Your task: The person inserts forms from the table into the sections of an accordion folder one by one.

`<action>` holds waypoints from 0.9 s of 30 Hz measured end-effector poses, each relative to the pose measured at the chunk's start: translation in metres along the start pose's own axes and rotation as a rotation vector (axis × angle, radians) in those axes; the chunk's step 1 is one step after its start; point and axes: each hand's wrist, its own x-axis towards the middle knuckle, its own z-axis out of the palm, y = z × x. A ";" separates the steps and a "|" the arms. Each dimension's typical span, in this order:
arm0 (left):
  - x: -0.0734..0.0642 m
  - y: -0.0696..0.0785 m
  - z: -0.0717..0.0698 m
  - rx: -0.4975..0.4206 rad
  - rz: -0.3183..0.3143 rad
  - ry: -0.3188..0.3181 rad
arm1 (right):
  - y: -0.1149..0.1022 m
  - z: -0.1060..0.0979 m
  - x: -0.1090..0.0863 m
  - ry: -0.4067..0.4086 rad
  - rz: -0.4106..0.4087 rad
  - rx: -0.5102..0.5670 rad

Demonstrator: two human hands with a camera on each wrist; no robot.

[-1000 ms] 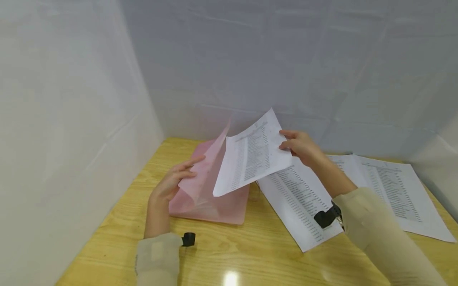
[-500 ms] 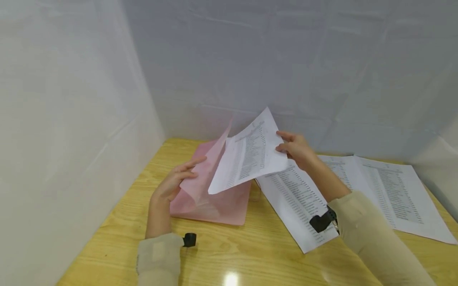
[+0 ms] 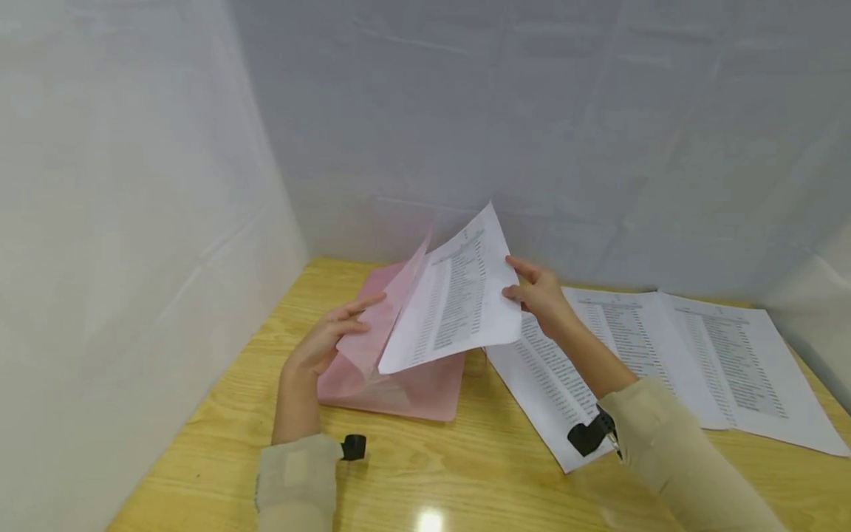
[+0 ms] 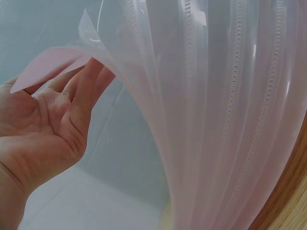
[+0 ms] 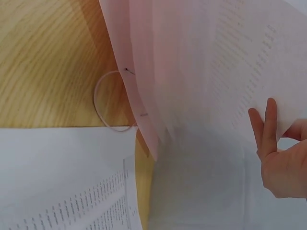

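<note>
A pink accordion file folder (image 3: 425,391) lies on the table, its cover (image 3: 368,340) raised at an angle. My left hand (image 3: 322,340) grips the cover's left edge; in the left wrist view the flap's pink corner (image 4: 50,69) passes across the fingers, and ribbed clear pockets (image 4: 216,115) fan out beside it. My right hand (image 3: 541,299) pinches a printed sheet (image 3: 455,303) by its right edge, between thumb and fingers. The sheet is tilted, with its left side against the folder's opening. How far it reaches inside is hidden.
More printed sheets (image 3: 731,362) lie overlapping on the right of the wooden table (image 3: 412,473). An elastic loop (image 5: 96,100) hangs from the folder's edge. White sheeting (image 3: 425,133) stands behind and at both sides.
My right hand has moved left and slightly down, bringing the printed sheet closer against the folder's opening. The left hand and raised cover have barely shifted.
</note>
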 end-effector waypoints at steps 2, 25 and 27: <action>0.000 0.000 0.000 -0.011 -0.005 -0.003 | 0.003 0.004 -0.001 0.022 -0.002 0.009; -0.002 0.003 -0.002 -0.110 -0.028 -0.039 | 0.030 0.043 0.000 0.109 -0.001 -0.002; -0.002 0.003 -0.002 -0.118 -0.026 -0.049 | 0.030 0.041 0.001 0.102 0.009 -0.025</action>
